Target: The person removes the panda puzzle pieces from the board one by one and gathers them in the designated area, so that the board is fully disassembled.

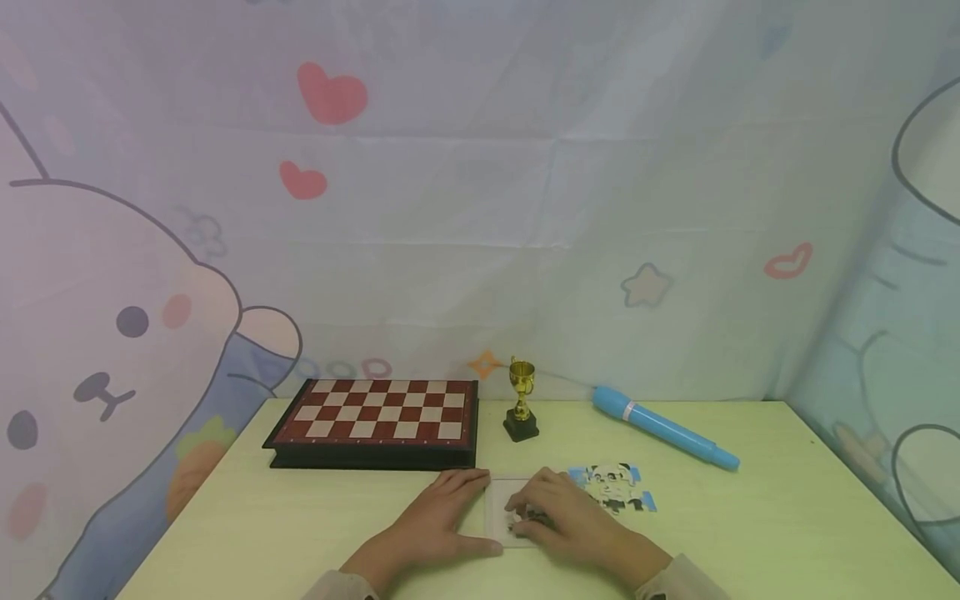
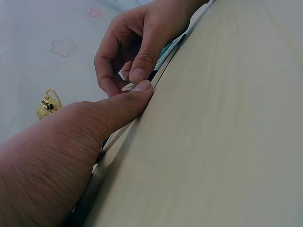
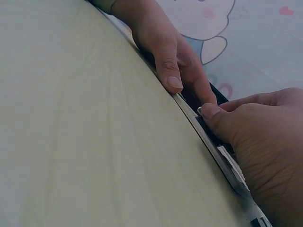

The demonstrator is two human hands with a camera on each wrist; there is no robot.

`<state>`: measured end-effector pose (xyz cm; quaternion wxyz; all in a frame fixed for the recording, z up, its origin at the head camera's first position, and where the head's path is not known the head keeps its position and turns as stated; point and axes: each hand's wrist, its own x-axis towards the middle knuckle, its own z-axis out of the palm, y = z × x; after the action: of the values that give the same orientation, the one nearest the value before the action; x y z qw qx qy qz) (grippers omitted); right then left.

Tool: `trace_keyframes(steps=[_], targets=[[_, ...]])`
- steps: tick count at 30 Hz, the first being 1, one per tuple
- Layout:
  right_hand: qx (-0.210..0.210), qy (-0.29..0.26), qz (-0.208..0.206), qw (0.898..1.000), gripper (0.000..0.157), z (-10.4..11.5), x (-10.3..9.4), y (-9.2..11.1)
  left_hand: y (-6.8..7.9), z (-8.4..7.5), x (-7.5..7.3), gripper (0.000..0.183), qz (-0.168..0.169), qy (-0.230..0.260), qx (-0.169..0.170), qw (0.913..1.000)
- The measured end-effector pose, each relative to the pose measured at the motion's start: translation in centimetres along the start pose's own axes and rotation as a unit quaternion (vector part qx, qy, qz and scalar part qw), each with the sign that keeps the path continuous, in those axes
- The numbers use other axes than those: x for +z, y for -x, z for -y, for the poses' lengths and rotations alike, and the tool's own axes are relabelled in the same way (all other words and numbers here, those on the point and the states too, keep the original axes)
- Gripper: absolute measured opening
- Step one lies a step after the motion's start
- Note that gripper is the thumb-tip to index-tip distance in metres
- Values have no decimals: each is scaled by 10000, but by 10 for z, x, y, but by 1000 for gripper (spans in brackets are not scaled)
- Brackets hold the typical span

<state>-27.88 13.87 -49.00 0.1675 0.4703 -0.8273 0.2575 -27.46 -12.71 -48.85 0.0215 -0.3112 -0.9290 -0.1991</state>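
A thin, pale square puzzle tray lies on the table in front of me. My left hand rests at its left side, thumb by the near corner and extended fingers by the far one. Over the tray my right hand bends its fingers and pinches a small jigsaw piece between thumb and fingertips. The hand hides most of that piece and other dark and white pieces under it. Right of this hand lies a partly joined panda jigsaw with blue edges.
Behind my left hand sits a red and white checkered chessboard box. A small gold trophy cup on a black base stands at the back middle. Further right, a blue pen-shaped object lies slanted. A printed cloth hangs behind the table.
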Motion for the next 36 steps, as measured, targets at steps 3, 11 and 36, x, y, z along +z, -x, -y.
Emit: trace_keyframes(steps=[3,11,36], targets=[[-124,-234,-41,9996,14,0,0,-1,0,-1,-1,98,-7,-23,10,10000],[13,-849,-356,9957,15,0,-1,-1,1,-3,-4,97,34,-16,-12,10000],[216,-768,-994,9918,29,-32,-60,88,1,-4,-4,98,35,6,-52,10000]])
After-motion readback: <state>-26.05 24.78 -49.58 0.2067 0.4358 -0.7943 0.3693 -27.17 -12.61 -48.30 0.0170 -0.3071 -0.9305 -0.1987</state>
